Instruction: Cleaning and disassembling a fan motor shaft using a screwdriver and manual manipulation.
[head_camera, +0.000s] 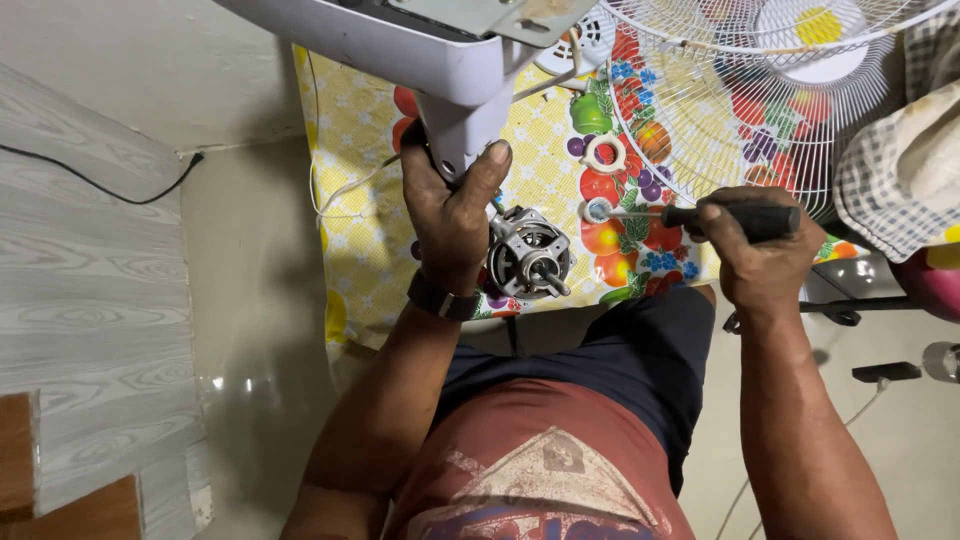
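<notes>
Fan motor (527, 252), its metal frame and short shaft bared, sits just below the white fan neck (470, 120) that our left hand (450, 215) holds. That left grip is clenched around the neck, thumb up along its right side, and the motor lies touching or just beside the heel of this hand, to its right. The shaft points down and to the right, toward our lap.

Our right hand (760, 260) is well to the right of the motor, clenched on the black handle of a screwdriver (700, 217). The tool's long axis runs nearly level, left to right, and its thin metal shank reaches left toward a small white ring-shaped part (597, 211) lying on the cloth; the tip looks to be at or in that ring, though we cannot tell whether it touches. So the left hand is the nearer one to the motor, and the screwdriver tip lies to the motor's upper right.

Under all this is a yellow fruit-patterned cloth (350, 200). A white wire fan guard (740, 90) rests at far right, and another white ring nut (604, 152) lies above the first. No containers are in view.
</notes>
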